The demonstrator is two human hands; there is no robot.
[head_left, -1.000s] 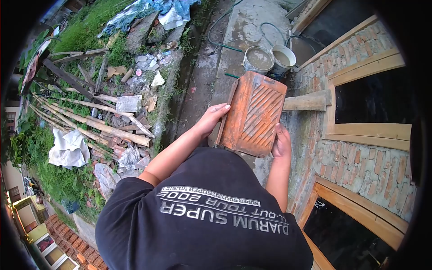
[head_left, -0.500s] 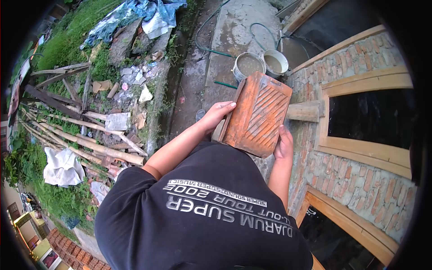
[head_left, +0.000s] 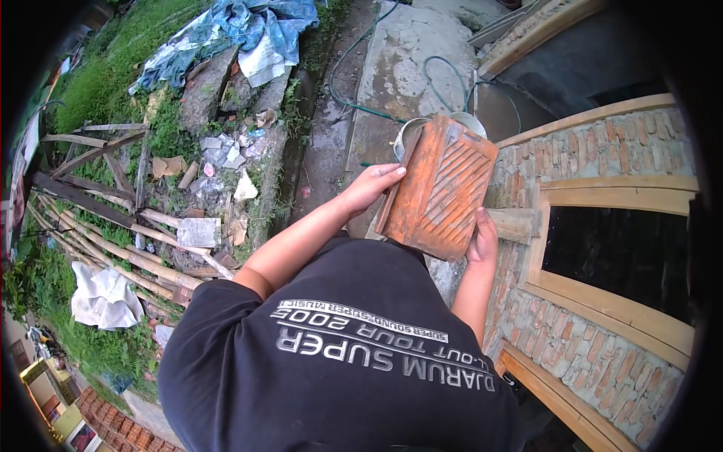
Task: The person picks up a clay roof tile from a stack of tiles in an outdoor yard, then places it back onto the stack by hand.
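"Holding the clay tile (head_left: 456,192) are both hands, yes?"

"Yes. It is in the air, in front of the black shirt (head_left: 339,369). The left hand (head_left: 376,184) is clamped on its left edge, with the thumb on the upper side. The right hand (head_left: 483,238) grips the lower part of its right edge."

"And the fingers beneath?"

"They are mostly hidden, so I cannot tell how far they reach under it. I also cannot tell if another piece lies below."

"What could go wrong from here, in your opinion?"

"First, a slip. The surface looks rough and dirty, and loose grit under the thumbs could weaken the grip. If one hand opened too early, the tile could turn over the other hand and fall, maybe on the concrete path (head_left: 395,56), and fired clay could break there."

"Is there something it could hit?"

"Possibly the wooden beam (head_left: 517,224), which stands out from the brick wall (head_left: 580,343). A careless swing to the right could chip a corner or pinch the right fingers, but the real distance is difficult to judge."

"And on the ground?"

"The green hose (head_left: 351,103) and two buckets, left (head_left: 404,137) and right (head_left: 471,123), are beyond the tile. It partly hides the buckets, so a foot could catch one."
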